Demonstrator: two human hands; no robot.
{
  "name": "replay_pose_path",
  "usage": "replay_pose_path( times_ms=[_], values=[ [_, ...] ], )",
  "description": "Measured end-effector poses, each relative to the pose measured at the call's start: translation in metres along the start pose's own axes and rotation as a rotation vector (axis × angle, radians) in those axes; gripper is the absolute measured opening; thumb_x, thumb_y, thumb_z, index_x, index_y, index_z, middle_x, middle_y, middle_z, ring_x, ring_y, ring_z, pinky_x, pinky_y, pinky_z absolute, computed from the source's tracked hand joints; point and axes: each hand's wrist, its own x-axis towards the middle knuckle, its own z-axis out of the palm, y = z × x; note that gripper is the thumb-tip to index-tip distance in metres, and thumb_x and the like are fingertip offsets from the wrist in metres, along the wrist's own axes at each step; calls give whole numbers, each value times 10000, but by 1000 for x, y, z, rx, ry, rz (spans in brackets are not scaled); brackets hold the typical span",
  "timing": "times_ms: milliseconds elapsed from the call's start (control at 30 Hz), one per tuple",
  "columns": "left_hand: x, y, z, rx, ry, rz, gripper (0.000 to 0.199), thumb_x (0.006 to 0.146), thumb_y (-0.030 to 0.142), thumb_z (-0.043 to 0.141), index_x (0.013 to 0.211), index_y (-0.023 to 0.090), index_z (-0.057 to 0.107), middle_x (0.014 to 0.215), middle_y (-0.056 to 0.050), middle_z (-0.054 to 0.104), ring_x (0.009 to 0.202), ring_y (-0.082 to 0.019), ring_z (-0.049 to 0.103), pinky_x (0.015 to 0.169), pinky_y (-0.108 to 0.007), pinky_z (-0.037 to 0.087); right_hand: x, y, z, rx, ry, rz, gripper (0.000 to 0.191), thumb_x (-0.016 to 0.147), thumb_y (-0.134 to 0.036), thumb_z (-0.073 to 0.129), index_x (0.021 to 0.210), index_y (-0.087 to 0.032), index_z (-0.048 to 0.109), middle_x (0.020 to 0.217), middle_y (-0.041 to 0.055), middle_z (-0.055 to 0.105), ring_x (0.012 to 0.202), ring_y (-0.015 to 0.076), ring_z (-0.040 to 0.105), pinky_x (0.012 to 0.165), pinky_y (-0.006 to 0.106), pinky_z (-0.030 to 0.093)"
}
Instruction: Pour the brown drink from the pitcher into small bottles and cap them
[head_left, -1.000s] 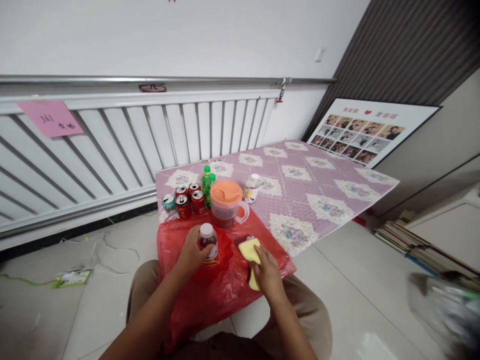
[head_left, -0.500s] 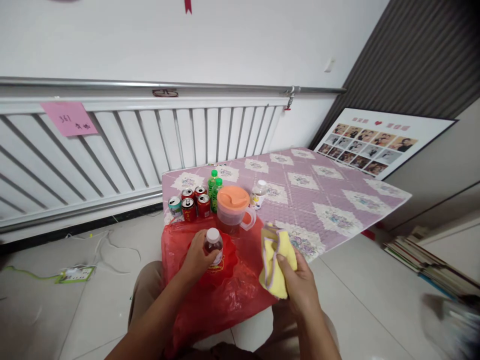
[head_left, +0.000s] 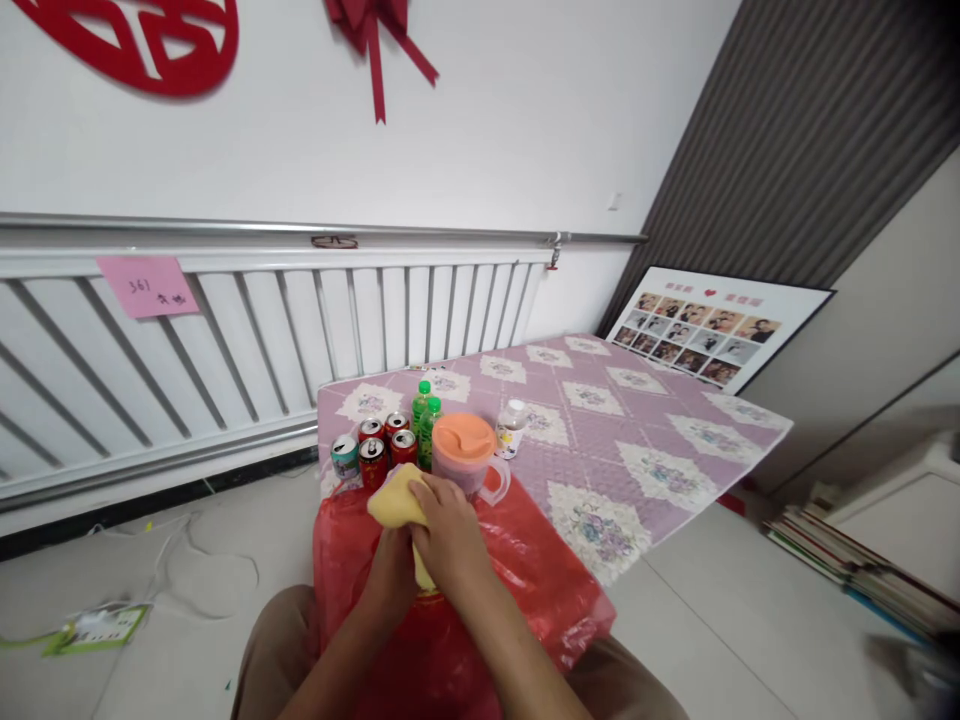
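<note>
My right hand (head_left: 454, 530) presses a folded yellow cloth (head_left: 399, 498) down over the top of the small bottle. Below it, my left hand (head_left: 391, 572) is closed around that bottle, which the cloth and fingers now hide. Both hands are above a red plastic sheet (head_left: 544, 565) spread over the near end of the covered surface. Just beyond them stands a clear pitcher with an orange lid (head_left: 463, 440). The red scalloped dish under the hands is almost wholly covered.
Several drink cans (head_left: 373, 462) stand left of the pitcher, with two green-capped bottles (head_left: 426, 425) beside it. A white-capped bottle (head_left: 512, 430) is to its right. A purple floral cover (head_left: 600, 400) stretches right; a radiator (head_left: 262, 340) runs behind. A power strip (head_left: 101, 628) lies on the floor.
My right hand has moved left with the yellow cloth and laid it over the bottle in my left hand. The view has tilted up, showing more wall.
</note>
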Motion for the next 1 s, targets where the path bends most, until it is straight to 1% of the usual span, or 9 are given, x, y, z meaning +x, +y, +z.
replay_pose_path(
  times_ms=[67, 167, 267, 367, 467, 600, 733, 900, 1000],
  values=[
    [0, 3, -1, -18, 15, -4, 483, 807, 243, 580, 1289, 222, 545, 1275, -153, 648, 1210, -335, 601, 1026, -536, 498, 0, -1, 5, -21, -3, 39, 582, 757, -105, 605, 1318, -260, 607, 1389, 108, 584, 1256, 318, 511, 1039, 487, 432],
    [-1, 5, -2, -24, 16, 2, 499, 783, 281, 612, 1276, 228, 558, 1308, -159, 631, 1223, -342, 595, 1047, -539, 489, 0, 5, 6, 28, 0, 91, 566, 763, -142, 620, 1317, -254, 599, 1331, 115, 610, 1197, 304, 550, 1021, 454, 445],
    [-3, 3, 0, -35, 23, -38, 532, 697, 267, 662, 1223, 224, 587, 1240, -158, 657, 1175, -343, 622, 1018, -529, 515, 4, 17, 3, 151, -6, 150, 508, 782, -164, 589, 1286, -223, 606, 1240, 113, 652, 1134, 278, 599, 998, 420, 459],
    [-5, -2, 3, -41, 32, -82, 602, 617, 234, 677, 1213, 227, 591, 1217, -149, 662, 1153, -344, 631, 989, -516, 539, 6, 30, 2, 318, 2, 190, 466, 799, -185, 560, 1261, -211, 614, 1223, 104, 671, 1128, 261, 622, 992, 396, 465],
    [-6, -7, 5, -34, 11, -100, 618, 597, 233, 669, 1211, 238, 595, 1223, -132, 661, 1135, -334, 639, 967, -484, 555, 3, 41, 7, 431, 45, 203, 437, 821, -214, 545, 1250, -200, 622, 1220, 99, 682, 1136, 258, 624, 1001, 399, 463],
    [-8, -13, 7, 0, 4, -105, 549, 644, 259, 629, 1193, 257, 597, 1212, -111, 666, 1129, -319, 638, 974, -475, 544, -9, 54, 21, 540, 110, 252, 396, 851, -242, 517, 1225, -195, 637, 1184, 94, 703, 1108, 255, 642, 993, 409, 472],
    [-11, -18, 9, 50, 1, -102, 502, 729, 264, 587, 1230, 269, 552, 1230, -107, 649, 1176, -298, 612, 1017, -473, 512, -28, 66, 34, 552, 153, 288, 353, 844, -240, 512, 1161, -188, 659, 1134, 102, 723, 1064, 268, 666, 962, 423, 495],
    [-12, -23, 11, 5, 59, -168, 526, 657, 270, 648, 1176, 249, 572, 1232, -97, 643, 1202, -314, 590, 1074, -471, 457, -49, 78, 38, 537, 211, 328, 318, 790, -219, 551, 1076, -207, 691, 1065, 91, 741, 1008, 282, 692, 920, 429, 521],
    [-10, -20, 10, -34, 68, -199, 523, 630, 295, 660, 1145, 238, 587, 1196, -96, 658, 1160, -317, 606, 1048, -475, 470, -51, 77, 35, 532, 296, 348, 377, 797, -228, 555, 1156, -198, 671, 1164, 118, 713, 1087, 284, 668, 967, 437, 505]
  ],
)
